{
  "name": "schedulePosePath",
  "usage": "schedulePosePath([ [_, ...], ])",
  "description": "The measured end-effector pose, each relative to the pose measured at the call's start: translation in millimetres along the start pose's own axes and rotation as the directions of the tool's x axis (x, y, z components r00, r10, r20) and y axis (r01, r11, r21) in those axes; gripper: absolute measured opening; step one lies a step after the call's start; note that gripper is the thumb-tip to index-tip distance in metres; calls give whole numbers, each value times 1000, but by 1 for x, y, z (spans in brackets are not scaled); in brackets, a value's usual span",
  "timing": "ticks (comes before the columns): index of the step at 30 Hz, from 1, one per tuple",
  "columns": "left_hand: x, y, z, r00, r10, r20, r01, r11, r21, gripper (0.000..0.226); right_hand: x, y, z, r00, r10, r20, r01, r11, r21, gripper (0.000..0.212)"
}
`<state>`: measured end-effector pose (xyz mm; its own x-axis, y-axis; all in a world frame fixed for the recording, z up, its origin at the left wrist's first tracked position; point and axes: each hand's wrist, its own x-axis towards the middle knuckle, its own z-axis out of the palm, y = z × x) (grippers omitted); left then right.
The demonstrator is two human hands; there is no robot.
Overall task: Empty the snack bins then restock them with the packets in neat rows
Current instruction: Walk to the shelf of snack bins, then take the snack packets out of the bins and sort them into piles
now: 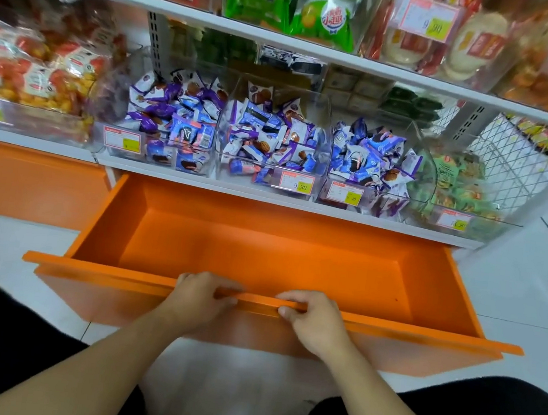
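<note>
Far left on the lower shelf (166,173): a clear bin (27,122) of red and yellow packets, blurred, brand unreadable. Next, three clear snack bins side by side, each with a price label on its front. Left bin (114,149): loose jumble of purple, blue and white packets (177,116), no rows. Middle bin (324,134): the same kind of packets (267,137), heaped at all angles. Right bin (327,196): same purple and white packets (371,160), piled high. Beyond it, a fourth clear bin (435,178) of green packets, probably a different snack; view too soft to say.

Below the shelf, an orange drawer (259,257) stands pulled out, its inside bare orange.

Left hand (201,298): fingers curled over the drawer's front lip, thumb on the near side, gripping the edge. Right hand (312,317): just beside it, gripping the same lip likewise. Hands close but apart, near the middle of the drawer front.

Upper shelf: red, green and orange packets in clear bins, behind price tags.
</note>
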<state>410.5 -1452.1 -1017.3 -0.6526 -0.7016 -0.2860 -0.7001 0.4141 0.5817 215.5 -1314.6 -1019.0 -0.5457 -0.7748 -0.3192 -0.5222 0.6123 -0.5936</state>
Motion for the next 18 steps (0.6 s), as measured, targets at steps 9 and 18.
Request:
schedulePosePath([
  [9,-3,-11,9,999,-23,50,23,1000,-15,26,1,5,-3,989,6,145,-6,1000,4,16],
  [18,-8,-10,7,995,-40,89,42,999,-21,28,1,2,-5,983,34,181,-30,999,-26,17],
])
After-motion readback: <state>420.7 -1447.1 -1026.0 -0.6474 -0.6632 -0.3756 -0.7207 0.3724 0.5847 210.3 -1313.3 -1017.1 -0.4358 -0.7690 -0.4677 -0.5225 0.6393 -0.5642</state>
